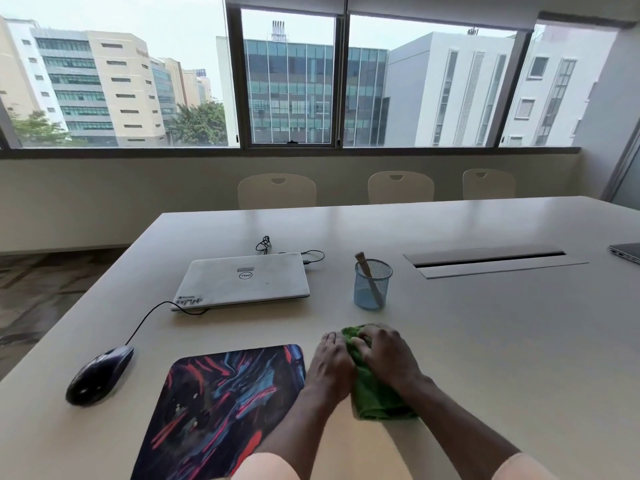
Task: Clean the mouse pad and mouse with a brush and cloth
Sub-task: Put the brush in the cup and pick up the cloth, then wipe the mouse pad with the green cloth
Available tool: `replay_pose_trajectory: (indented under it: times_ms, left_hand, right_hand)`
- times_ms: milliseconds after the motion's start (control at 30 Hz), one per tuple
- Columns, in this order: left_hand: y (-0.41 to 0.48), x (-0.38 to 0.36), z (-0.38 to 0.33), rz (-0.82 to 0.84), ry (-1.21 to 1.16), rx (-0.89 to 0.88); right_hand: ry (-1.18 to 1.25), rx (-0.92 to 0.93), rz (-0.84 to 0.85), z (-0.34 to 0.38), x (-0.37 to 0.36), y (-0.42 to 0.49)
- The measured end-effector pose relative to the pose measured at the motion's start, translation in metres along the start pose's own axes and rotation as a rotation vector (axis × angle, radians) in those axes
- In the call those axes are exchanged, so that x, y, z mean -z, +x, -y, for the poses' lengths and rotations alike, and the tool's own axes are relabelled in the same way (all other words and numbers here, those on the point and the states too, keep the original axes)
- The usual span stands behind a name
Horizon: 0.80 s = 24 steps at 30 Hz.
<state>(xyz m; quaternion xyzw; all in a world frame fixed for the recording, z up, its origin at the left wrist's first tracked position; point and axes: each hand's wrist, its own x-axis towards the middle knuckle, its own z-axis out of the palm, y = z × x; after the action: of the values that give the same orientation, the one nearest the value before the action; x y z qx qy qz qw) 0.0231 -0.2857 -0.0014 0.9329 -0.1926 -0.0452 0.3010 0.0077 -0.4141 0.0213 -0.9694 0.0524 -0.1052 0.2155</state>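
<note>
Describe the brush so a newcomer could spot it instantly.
On the long pale table, just right of the closed white laptop, stands a blue mesh cup. The brush leans inside it, brown end poking above the rim. It is the cup's only content, beyond the green cloth.

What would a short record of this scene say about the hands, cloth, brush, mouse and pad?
pad: flat on the table, at its near edge
mouse: on the table, left of the pad, off it
cloth: green, bunched, right of the pad
brush: leaning in the mesh cup
left hand: flat against the cloth's left side
right hand: fingers curled on the cloth
</note>
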Motion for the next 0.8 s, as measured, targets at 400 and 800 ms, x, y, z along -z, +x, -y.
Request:
replay_pose_trajectory:
  times_ms: [400, 800]
  left_hand:
    - [-0.052, 0.052, 0.046, -0.138, 0.002, -0.010]
    - [-0.109, 0.114, 0.147, -0.230, 0.097, 0.065]
  right_hand:
    - [-0.246, -0.118, 0.074, 0.013, -0.025, -0.012]
    - [0.138, 0.211, 0.003, 0.139, -0.039, -0.029]
